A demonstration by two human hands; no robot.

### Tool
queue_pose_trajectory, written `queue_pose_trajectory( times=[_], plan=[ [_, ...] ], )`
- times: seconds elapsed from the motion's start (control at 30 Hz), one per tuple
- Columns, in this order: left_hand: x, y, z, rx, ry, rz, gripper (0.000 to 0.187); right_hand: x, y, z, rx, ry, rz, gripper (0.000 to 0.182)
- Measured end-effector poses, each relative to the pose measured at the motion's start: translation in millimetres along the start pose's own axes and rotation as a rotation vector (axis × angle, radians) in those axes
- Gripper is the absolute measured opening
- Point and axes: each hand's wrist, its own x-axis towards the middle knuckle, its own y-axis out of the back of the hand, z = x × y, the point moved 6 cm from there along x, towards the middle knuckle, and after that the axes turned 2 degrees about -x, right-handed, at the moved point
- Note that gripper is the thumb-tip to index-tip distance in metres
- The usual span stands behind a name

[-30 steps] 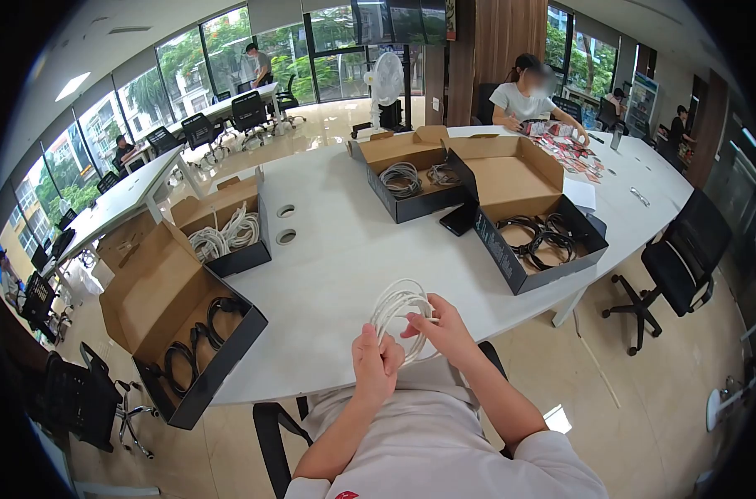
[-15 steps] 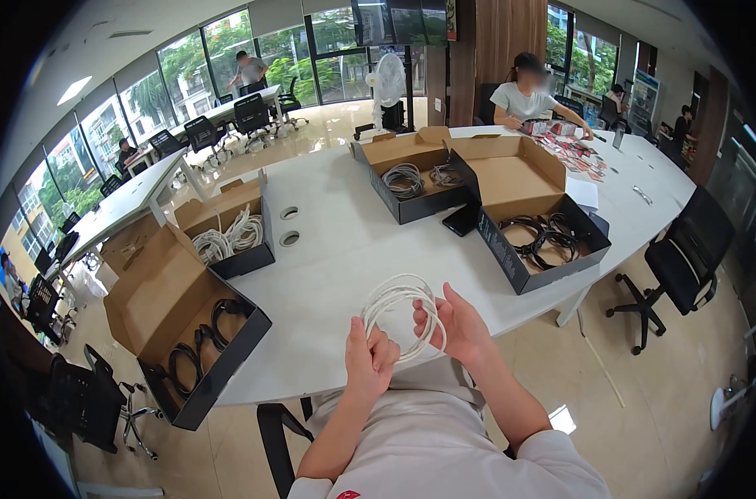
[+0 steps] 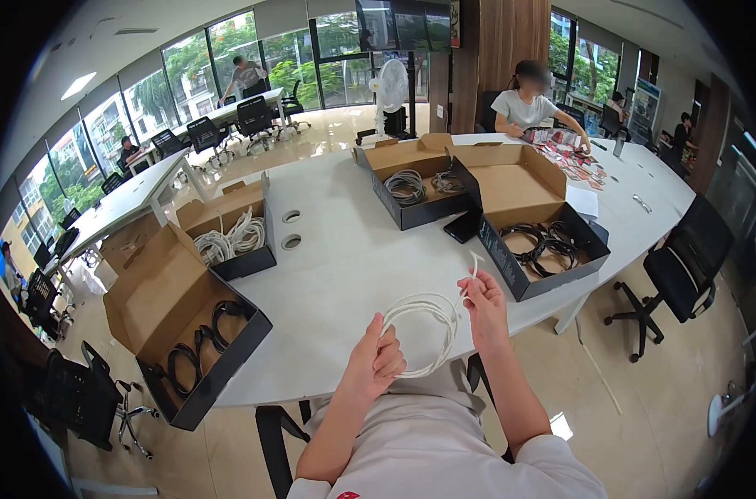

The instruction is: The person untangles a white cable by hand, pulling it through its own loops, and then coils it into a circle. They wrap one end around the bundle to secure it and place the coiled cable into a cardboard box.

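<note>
A white cable (image 3: pixel 446 333) hangs in a loose coil in front of my body, over the near table edge. My left hand (image 3: pixel 376 356) is closed around the left side of the coil. To its right, my right hand (image 3: pixel 484 309) pinches a free end of the same cable, raised a little above the coil. The short tip of that end sticks up past my fingers. Nearest to my right hand is an open box (image 3: pixel 511 281) with black cables (image 3: pixel 544 248) inside.
More open boxes stand at the left, one with white cables (image 3: pixel 232 237), one with black cables (image 3: pixel 197 353). A box with grey cables (image 3: pixel 405 188) is at the back. A dark phone (image 3: pixel 462 226) lies beside it. Across the table (image 3: pixel 336 241), a person (image 3: pixel 528 106) sits by red-and-white packets (image 3: pixel 571 158).
My right hand has left the coil's right side and moved up and right, now with the cable's end in its fingers. My left hand keeps the coil, slightly lower.
</note>
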Motion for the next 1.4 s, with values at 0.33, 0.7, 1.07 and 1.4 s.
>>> queue_pose_trajectory(
  times=[0.33, 0.7, 1.07, 1.4],
  plan=[
    [11.7, 13.2, -18.8, 0.077, 0.021, 0.116, 0.05, -37.8, -43.0, -35.5, -0.432, 0.329, -0.42, 0.02],
    [2.9, 7.8, -9.2, 0.125, -0.044, 0.082, 0.048, -45.7, -62.2, -25.2, -0.728, 0.45, -0.587, 0.028],
    [-9.5, -19.1, -16.5, 0.563, -0.183, 0.065, 0.043, -46.9, -57.4, -7.5, -1.243, 0.671, -0.366, 0.027],
    [4.3, -9.6, -22.0, 0.434, -0.111, 0.012, 0.043, -40.2, -47.4, -8.7, -0.644, 0.024, -0.391, 0.043]
  ],
)
